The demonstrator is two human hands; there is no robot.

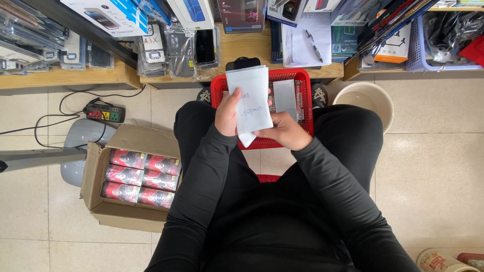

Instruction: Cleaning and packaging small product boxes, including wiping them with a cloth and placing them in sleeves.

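Observation:
Both my hands hold a stack of flat white packets [250, 95] with handwriting on the top one, above a red plastic basket [302, 76] between my knees. My left hand [228, 113] grips the stack's left edge with the thumb across its face. From below and to the right, my right hand [284, 132] holds the lower corner. More white and dark packets [285, 98] lie inside the basket. I sit in black sleeves and trousers.
An open cardboard box [96, 171] of red packages stands on the tile floor at my left, beside a power strip [105, 113] with cables. A beige bucket [370, 98] is at the right. Wooden shelves [70, 78] crowded with phone cases and boxes run along the top.

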